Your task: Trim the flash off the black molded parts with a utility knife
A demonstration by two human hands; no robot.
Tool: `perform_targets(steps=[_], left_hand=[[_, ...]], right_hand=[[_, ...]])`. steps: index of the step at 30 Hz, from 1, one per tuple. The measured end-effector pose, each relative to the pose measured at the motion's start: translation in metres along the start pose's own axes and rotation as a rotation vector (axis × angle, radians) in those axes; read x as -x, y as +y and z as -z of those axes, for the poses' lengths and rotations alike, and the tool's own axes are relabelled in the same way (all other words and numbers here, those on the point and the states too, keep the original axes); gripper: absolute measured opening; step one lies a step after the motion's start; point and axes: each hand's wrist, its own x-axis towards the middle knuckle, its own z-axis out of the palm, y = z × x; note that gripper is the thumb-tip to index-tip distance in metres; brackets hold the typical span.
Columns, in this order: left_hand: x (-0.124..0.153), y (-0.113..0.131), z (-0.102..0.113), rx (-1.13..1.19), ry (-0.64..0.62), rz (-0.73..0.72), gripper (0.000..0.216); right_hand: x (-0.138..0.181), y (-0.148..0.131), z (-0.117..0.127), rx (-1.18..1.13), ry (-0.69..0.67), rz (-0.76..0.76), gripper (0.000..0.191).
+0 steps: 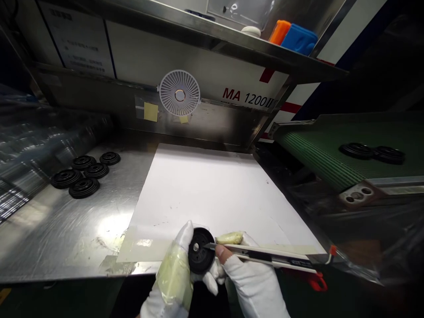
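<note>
My left hand (175, 269), in a white glove with yellowish tape round it, grips a round black part (201, 260) with a hole in its middle. In my right hand (248, 274), gloved in white with the thumb tip bare, is a utility knife (265, 255). Its blade points left and lies over the face of the black part, near the central hole. Whether the blade touches the part I cannot tell. Both hands are at the front edge of a white sheet (205, 190) on the metal table.
Several black round parts (84, 187) lie on the metal table (112, 212) at the left, beside clear plastic trays (39, 150). A green conveyor belt (318, 145) at the right carries two black parts (389, 154). A white fan (179, 93) hangs under the shelf (212, 35).
</note>
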Motion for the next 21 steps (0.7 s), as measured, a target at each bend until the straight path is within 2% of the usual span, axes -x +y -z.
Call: perform_targets(steps=[5,10,17,21], left_hand=[[-0.005,-0.008,0.012,0.002,0.03,-0.088,0.041],[-0.005,-0.006,0.014,0.013,-0.019,-0.024,0.043],[0.001,-0.002,0.006,-0.054,-0.002,0.006,0.051],[0.0,-0.002,0.008,-0.042,-0.027,0.018,0.051]], right_hand=[[-0.001,0.006,0.001,-0.019,0.02,-0.09,0.036],[-0.002,0.004,0.0,-0.043,-0.012,-0.107,0.035],[-0.003,0.001,-0.003,-0.262,-0.232,-0.182,0.042],[-0.001,0.005,-0.005,-0.257,-0.126,-0.139,0.04]])
